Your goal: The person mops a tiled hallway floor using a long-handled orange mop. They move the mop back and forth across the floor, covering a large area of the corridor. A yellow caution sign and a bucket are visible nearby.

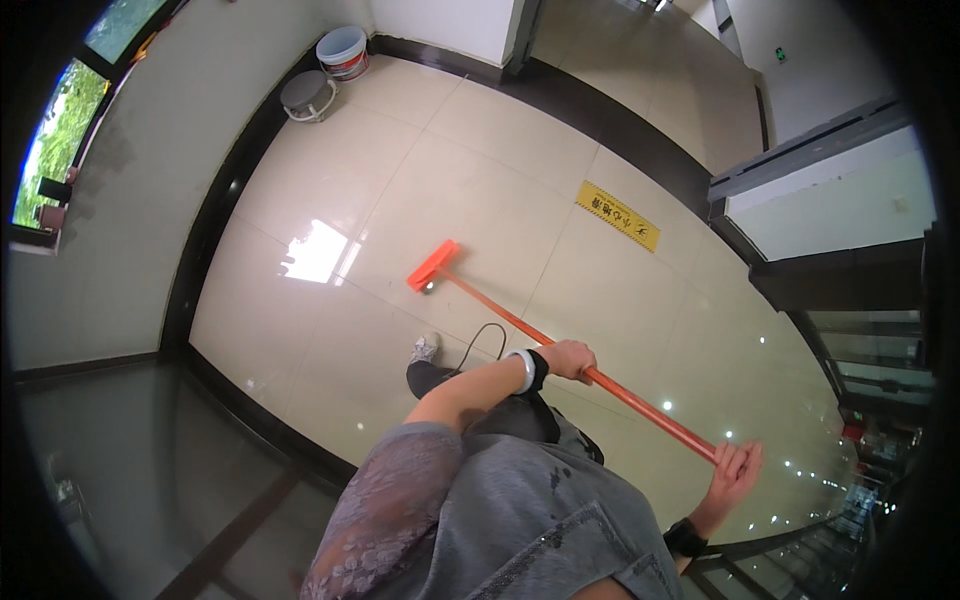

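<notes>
Across the glossy tiled floor runs an orange pole (649, 409), ending in a flat orange head (433, 265) that rests on the tiles; whether it is a mop or a broom I cannot tell. My left hand (570, 360), with a white bangle and a black band at the wrist, is closed around the middle of the pole. Near its upper end, at the right, my right hand (737, 469) grips it, with a black watch below on the wrist. One shoe (425, 348) shows on the floor between the head of the tool and my body. A thin dark loop (489, 327) stands out beside it.
A grey bucket (307, 91) and a white-and-red bucket (346, 54) stand against the wall at the upper left. A yellow warning strip (618, 216) lies flat on the floor. Dark skirting (217, 196) edges the walls, with a doorway beyond the dark threshold (622, 112).
</notes>
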`<move>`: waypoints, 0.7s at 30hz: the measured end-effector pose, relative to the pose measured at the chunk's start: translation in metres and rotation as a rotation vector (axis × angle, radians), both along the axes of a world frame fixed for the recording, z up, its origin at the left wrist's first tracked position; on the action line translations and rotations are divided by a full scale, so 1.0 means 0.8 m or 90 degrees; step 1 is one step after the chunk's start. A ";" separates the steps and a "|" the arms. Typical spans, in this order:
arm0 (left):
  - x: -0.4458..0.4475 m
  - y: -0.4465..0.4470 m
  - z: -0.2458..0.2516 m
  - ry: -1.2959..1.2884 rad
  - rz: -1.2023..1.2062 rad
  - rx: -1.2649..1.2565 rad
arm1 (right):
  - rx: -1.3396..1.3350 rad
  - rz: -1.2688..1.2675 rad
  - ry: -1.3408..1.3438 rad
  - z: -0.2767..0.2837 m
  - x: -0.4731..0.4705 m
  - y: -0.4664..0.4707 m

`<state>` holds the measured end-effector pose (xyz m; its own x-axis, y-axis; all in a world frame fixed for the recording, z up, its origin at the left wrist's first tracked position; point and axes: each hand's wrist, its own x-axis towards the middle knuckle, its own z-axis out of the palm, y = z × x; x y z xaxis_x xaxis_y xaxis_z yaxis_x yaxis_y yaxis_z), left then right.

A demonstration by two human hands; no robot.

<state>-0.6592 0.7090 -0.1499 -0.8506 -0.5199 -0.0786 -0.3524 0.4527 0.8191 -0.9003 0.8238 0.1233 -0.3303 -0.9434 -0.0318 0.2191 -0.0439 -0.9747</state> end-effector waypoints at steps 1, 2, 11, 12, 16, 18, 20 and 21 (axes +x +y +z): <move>0.004 0.001 -0.005 -0.012 0.067 0.030 | 0.004 0.011 -0.041 -0.009 -0.009 -0.018; 0.013 -0.002 -0.012 -0.052 0.081 0.039 | 0.006 0.018 -0.117 -0.020 -0.015 -0.036; 0.145 0.068 -0.118 -0.276 0.408 0.038 | 0.190 0.417 0.011 -0.163 0.064 -0.091; 0.143 0.073 -0.122 -0.306 0.414 0.047 | 0.198 0.417 0.007 -0.162 0.059 -0.089; 0.070 0.049 -0.100 -0.208 0.265 0.094 | 0.159 0.270 0.037 -0.121 0.003 -0.085; 0.014 0.017 -0.068 -0.144 0.164 0.142 | 0.080 0.288 0.086 -0.080 -0.038 -0.095; -0.034 -0.008 -0.033 -0.106 0.105 0.165 | 0.023 0.287 0.101 -0.041 -0.071 -0.101; -0.052 -0.014 -0.017 -0.104 0.099 0.162 | 0.002 0.297 0.104 -0.025 -0.084 -0.105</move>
<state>-0.7009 0.6974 -0.1637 -0.7277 -0.5891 -0.3513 -0.5370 0.1708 0.8261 -0.9675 0.7395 0.1036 0.1264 -0.9918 -0.0176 0.0586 0.0251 -0.9980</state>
